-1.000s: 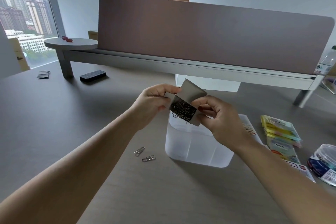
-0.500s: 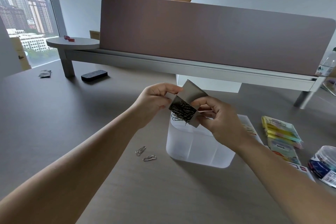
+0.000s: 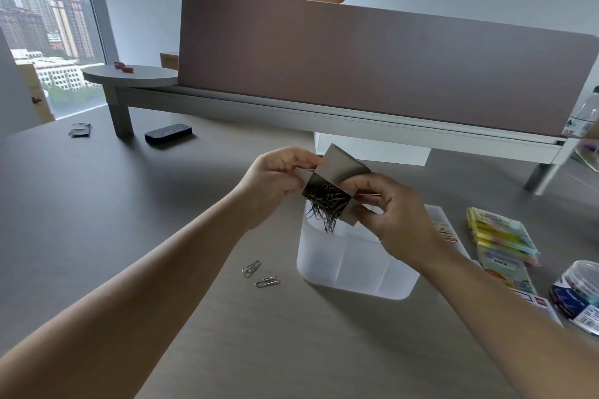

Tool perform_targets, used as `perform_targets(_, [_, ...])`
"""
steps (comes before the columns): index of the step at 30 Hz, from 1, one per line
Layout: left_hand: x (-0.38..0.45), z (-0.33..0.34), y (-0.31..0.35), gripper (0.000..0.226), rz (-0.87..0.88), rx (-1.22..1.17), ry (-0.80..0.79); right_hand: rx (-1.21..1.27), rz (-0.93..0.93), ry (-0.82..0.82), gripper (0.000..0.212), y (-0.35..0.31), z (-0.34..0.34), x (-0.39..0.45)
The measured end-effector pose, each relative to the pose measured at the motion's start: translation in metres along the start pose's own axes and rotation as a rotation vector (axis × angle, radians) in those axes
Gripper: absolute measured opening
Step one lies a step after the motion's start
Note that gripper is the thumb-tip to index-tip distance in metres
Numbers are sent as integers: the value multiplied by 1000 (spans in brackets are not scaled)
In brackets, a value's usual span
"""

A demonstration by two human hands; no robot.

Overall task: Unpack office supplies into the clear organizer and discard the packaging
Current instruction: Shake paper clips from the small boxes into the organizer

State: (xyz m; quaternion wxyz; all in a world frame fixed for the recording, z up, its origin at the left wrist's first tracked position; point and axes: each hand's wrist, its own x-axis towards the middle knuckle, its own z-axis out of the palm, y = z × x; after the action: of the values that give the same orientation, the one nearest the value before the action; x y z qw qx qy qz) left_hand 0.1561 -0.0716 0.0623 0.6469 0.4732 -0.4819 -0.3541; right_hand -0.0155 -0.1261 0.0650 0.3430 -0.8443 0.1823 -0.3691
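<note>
On the worktop (image 3: 162, 317) sits my clear organizer (image 3: 353, 266). Right above it I've got the little cardboard box (image 3: 337, 175) tipped over, left hand (image 3: 275, 178) pinching its flap, right hand (image 3: 393, 214) gripping the other side. Paper clips (image 3: 325, 207) are spilling out towards the organizer. Two stray clips (image 3: 261, 274) lie just left of it.

Bare desk (image 3: 136, 236) lay left of the clear organizer (image 3: 353, 266); two loose paperclips (image 3: 261, 274) and sticky-note packs (image 3: 500, 236) flanked it.
</note>
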Motion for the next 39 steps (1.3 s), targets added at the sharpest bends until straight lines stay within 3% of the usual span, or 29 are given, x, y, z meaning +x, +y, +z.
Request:
perform_targets(18, [-7,0,2,40,36,-52,-18,-105,-42,6,49,1,1,-3])
perform_targets(23, [-7,1,4,62,89,-11,-24,-94,-71,63,55,3,0,-3])
perform_targets(27, [-9,2,7,45,76,-13,-1,-157,-95,74,43,4,1,-4])
perform_targets(30, [-12,2,5,43,82,3,7,-204,-147,108,31,5,2,-5])
perform_targets(39, [-9,1,5,45,103,21,16,-273,-168,101,29,5,1,-5])
